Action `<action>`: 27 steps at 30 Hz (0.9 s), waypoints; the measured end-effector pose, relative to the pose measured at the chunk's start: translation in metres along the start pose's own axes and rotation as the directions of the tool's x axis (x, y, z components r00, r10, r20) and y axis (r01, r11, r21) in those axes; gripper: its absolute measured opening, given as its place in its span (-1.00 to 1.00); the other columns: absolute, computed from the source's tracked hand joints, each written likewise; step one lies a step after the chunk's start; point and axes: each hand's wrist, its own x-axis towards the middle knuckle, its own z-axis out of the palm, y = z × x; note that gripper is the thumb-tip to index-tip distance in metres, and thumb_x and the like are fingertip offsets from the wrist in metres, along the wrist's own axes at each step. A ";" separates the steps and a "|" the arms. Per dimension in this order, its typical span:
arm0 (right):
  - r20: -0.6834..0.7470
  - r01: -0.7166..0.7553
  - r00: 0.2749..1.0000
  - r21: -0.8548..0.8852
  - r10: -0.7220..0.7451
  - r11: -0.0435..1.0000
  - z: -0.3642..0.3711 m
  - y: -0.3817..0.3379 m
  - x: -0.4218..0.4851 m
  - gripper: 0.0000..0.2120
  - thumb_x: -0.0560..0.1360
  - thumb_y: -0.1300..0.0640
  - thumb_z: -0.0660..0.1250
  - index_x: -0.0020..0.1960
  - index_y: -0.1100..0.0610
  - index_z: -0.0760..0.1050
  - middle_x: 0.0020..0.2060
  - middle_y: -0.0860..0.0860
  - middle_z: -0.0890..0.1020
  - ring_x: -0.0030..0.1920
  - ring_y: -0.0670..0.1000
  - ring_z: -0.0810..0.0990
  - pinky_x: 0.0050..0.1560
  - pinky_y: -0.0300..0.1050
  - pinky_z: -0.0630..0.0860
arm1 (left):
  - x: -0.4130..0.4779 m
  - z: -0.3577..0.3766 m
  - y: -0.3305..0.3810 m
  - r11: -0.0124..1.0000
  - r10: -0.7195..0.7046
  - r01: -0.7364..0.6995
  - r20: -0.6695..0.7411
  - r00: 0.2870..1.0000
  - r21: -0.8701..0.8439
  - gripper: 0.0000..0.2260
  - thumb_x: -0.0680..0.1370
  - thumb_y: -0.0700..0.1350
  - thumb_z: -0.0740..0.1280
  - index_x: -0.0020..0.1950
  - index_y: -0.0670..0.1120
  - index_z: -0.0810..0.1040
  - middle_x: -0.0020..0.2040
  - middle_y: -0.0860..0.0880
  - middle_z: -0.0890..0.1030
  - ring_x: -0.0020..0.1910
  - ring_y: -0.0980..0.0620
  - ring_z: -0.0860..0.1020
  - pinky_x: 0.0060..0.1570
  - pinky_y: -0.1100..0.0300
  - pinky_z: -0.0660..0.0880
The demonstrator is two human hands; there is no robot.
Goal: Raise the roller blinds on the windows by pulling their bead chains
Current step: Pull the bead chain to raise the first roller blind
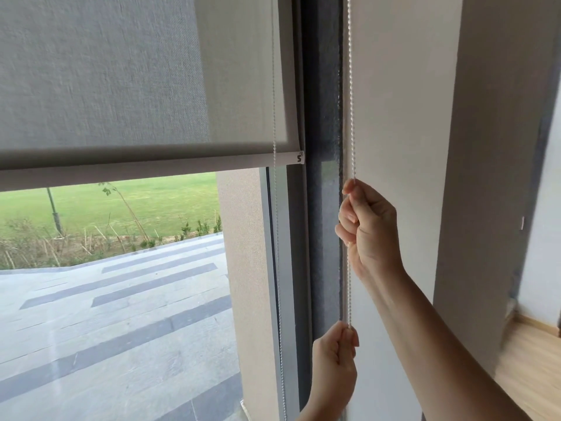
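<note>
A grey fabric roller blind [121, 80] covers the upper part of the window, and its bottom bar [151, 167] hangs about two fifths of the way down the view. A white bead chain [350, 101] runs down in front of the dark window frame. My right hand [368, 229] is shut on this strand of the chain at mid height. Lower down, my left hand [334, 366] grips the same strand. The chain's other strand [277, 238] hangs free further left, just in front of the glass.
Through the glass [121, 299] below the blind I see paving, shrubs and a lawn. A dark frame post [321, 117] stands beside the chain. To the right is a pale wall pier [403, 117], then a wooden floor [528, 360] at the lower right.
</note>
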 end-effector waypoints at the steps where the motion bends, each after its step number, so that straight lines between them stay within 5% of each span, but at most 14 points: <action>1: -0.002 -0.012 1.000 -0.002 0.012 1.000 0.000 0.005 -0.002 -0.70 0.59 0.23 0.16 -0.22 0.03 0.57 -0.55 -0.11 0.30 -0.59 -0.17 0.13 -0.60 -0.37 0.11 | -0.003 0.000 -0.002 1.000 -0.011 0.011 -0.007 1.000 -0.001 -0.67 0.58 -0.16 0.14 -0.36 0.13 0.38 -0.51 0.16 0.37 -0.47 0.17 0.32 -0.42 0.23 0.25; 13: -0.027 -0.012 1.000 -0.063 0.011 0.998 -0.008 0.022 0.005 -0.75 0.54 0.15 0.21 -0.22 -0.01 0.59 -0.55 -0.13 0.31 -0.59 -0.16 0.13 -0.59 -0.39 0.12 | -0.002 -0.004 -0.010 0.998 -0.053 0.054 0.014 0.998 -0.024 -0.66 0.60 -0.19 0.14 -0.34 0.10 0.41 -0.51 0.14 0.35 -0.48 0.14 0.29 -0.43 0.21 0.22; 21: -0.018 -0.038 0.999 -0.120 0.036 0.992 -0.008 0.026 0.030 -0.69 0.59 0.22 0.14 -0.18 0.04 0.60 -0.55 -0.10 0.31 -0.59 -0.14 0.12 -0.57 -0.35 0.12 | 0.009 -0.007 -0.012 0.969 -0.072 0.079 0.038 0.997 -0.233 -0.72 0.62 -0.15 0.14 -0.26 -0.03 0.49 -0.52 0.11 0.30 -0.51 0.10 0.20 -0.48 0.19 0.10; 24: -0.026 -0.043 0.999 -0.182 0.039 0.982 -0.013 0.028 0.036 -0.71 0.61 0.22 0.14 -0.13 0.05 0.60 -0.55 -0.09 0.35 -0.60 -0.13 0.15 -0.58 -0.33 0.12 | 0.011 -0.008 -0.012 0.970 -0.081 0.089 0.043 0.996 -0.225 -0.76 0.60 -0.06 0.17 -0.22 -0.07 0.51 -0.49 0.06 0.38 -0.53 0.10 0.30 -0.50 0.19 0.19; 25: -0.054 -0.040 0.998 -0.229 0.029 0.973 -0.014 0.028 0.038 -0.72 0.61 0.21 0.15 -0.11 0.05 0.61 -0.55 -0.09 0.37 -0.60 -0.12 0.17 -0.58 -0.31 0.14 | 0.012 -0.009 -0.011 0.985 -0.057 0.059 0.016 0.998 -0.160 -0.79 0.60 -0.09 0.19 -0.18 -0.03 0.54 -0.41 0.07 0.48 -0.44 0.09 0.43 -0.44 0.16 0.33; 27: -0.170 -0.039 0.985 -0.361 -0.025 0.932 -0.015 0.027 0.042 -0.76 0.59 0.20 0.16 -0.04 0.05 0.61 -0.54 -0.10 0.47 -0.60 -0.11 0.29 -0.56 -0.26 0.25 | 0.016 -0.012 -0.015 0.995 0.025 -0.017 -0.091 0.996 0.095 -0.81 0.59 -0.16 0.21 -0.01 0.09 0.57 -0.06 0.20 0.59 0.01 0.17 0.52 -0.01 0.21 0.44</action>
